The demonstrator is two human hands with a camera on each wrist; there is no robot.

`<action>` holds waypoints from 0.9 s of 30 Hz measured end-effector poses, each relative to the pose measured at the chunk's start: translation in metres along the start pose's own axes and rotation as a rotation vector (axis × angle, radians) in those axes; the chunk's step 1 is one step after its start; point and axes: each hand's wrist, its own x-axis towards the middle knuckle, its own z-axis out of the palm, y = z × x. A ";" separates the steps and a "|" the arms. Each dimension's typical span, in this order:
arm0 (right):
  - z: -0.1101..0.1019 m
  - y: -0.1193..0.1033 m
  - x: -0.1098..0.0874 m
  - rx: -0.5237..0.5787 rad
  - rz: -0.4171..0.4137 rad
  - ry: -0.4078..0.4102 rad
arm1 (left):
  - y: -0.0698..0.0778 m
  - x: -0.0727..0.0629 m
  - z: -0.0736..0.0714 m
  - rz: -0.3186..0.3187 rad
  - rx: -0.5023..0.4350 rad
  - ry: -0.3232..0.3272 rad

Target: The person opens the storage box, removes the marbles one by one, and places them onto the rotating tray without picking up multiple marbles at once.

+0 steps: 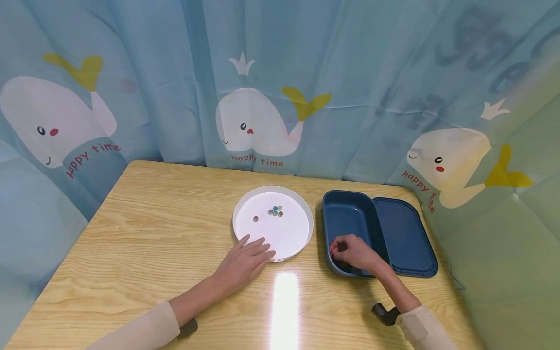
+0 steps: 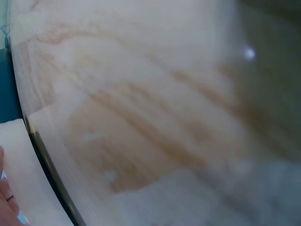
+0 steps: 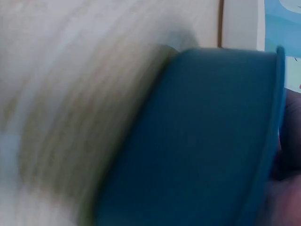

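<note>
A shallow round white tray [image 1: 290, 238] stands mid-table, holding a small cluster of glass marbles [image 1: 275, 212] and one lone brownish marble [image 1: 255, 218]. My left hand [image 1: 242, 265] rests on the tray's near-left rim with its fingers extended; in the left wrist view a few fingers [image 2: 8, 207] show beside the white tray wall [image 2: 28, 174]. My right hand [image 1: 356, 253] reaches into the near end of a dark blue box [image 1: 345, 218], fingers bent downward. Whatever lies at its fingertips is hidden. The right wrist view is blurred and mostly shows the box's outer wall [image 3: 197, 132].
A flat blue lid [image 1: 404, 238] lies against the box's right side. The wooden table [image 1: 175, 209] meets a light-blue whale-print curtain [image 1: 175, 97] at the back and sides. Dark straps or wrist mounts [image 1: 385, 313] sit by both wrists.
</note>
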 end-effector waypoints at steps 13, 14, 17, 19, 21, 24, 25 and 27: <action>-0.021 -0.016 0.007 -0.024 -0.017 0.095 | 0.000 0.000 0.000 -0.002 0.011 -0.018; -0.023 -0.018 0.007 -0.030 -0.022 0.106 | 0.000 0.000 0.000 0.000 0.016 -0.020; -0.028 -0.025 0.008 -0.044 -0.034 0.133 | 0.000 0.000 0.000 0.007 0.025 -0.015; -0.031 -0.028 0.010 -0.038 -0.040 0.143 | -0.001 0.000 0.001 0.012 0.029 -0.006; -0.031 -0.032 0.014 -0.020 -0.053 0.148 | -0.001 0.000 0.001 0.014 0.028 0.000; -0.030 -0.038 0.020 0.025 -0.064 0.145 | -0.001 0.000 0.002 0.013 0.027 0.000; -0.028 -0.041 0.022 0.035 -0.068 0.143 | -0.001 0.000 0.002 0.012 0.022 0.000; -0.025 -0.045 0.027 0.048 -0.070 0.139 | -0.001 0.000 0.002 0.012 0.018 -0.001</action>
